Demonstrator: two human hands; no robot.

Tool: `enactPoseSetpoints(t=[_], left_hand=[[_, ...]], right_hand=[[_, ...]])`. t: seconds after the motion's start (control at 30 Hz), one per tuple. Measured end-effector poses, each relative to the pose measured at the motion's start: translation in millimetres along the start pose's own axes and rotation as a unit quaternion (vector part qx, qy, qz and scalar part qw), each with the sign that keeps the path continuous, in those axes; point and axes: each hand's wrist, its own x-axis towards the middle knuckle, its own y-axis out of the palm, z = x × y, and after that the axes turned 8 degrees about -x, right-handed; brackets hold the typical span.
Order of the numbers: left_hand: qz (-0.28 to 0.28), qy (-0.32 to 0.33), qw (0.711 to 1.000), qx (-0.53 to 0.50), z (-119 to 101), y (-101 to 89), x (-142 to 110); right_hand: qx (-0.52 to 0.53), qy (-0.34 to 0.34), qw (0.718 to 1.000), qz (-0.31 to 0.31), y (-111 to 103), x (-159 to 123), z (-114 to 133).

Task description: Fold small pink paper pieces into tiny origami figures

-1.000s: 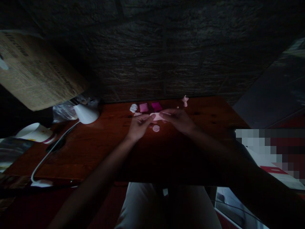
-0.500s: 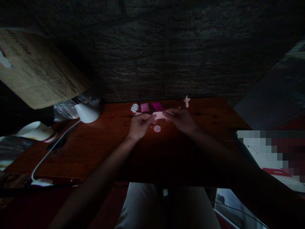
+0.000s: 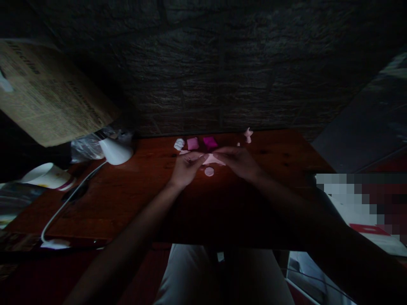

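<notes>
A flat strip of pale pink modelling clay [image 3: 213, 159] is held between my two hands, above the table. My left hand [image 3: 187, 166] pinches its left end between thumb and fingers. The other end is pinched by my right hand [image 3: 237, 160]. Just below the strip lies a small pale pink clay disc [image 3: 209, 171]. Behind my hands sit a white lump [image 3: 179, 144], a pink square block [image 3: 192, 143] and a magenta block [image 3: 210, 142]. A pale pink piece peeks out behind my left hand. Farther right are a twisted pale pink piece [image 3: 248, 135] and a tiny bit [image 3: 238, 144].
On the left of the wooden table [image 3: 127, 199] stand a white lamp base [image 3: 116, 151] with its cable [image 3: 70, 199], a paper cup [image 3: 47, 176] and crumpled clear plastic [image 3: 84, 147]. A printed paper shade [image 3: 54, 93] hangs above them. A dark stone-textured wall [image 3: 203, 84] rises behind.
The thumbs have come closer together on the clay strip, and my right hand now grips it nearer its middle, leaving a shorter span visible between them. The pieces on the table stay put.
</notes>
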Motion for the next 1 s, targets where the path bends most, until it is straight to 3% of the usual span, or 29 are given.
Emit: enactPoseSetpoints(t=[0.17,0.3,0.53,0.83,1.0], left_hand=[[-0.014,0.008,1.000,-0.003,-1.0,1.5,-0.1],[0.008,-0.010,1.000,-0.008,-1.7,2.0,-0.7],[-0.028,-0.009,1.000,-0.010,-2.3,1.8,0.6],[-0.044,-0.012,0.997,-0.055,-0.8,0.7,1.9],[-0.056,-0.014,0.997,-0.056,-0.8,0.1,2.4]], right_hand=[[-0.020,-0.002,1.000,-0.005,-1.3,-1.1,3.2],[-0.008,-0.003,1.000,-0.002,0.1,-1.2,4.2],[0.030,0.014,0.997,0.063,-3.6,0.9,-0.1],[0.034,0.046,0.997,0.045,-3.6,0.8,0.1],[0.029,0.018,0.998,0.050,-2.9,0.2,0.3]])
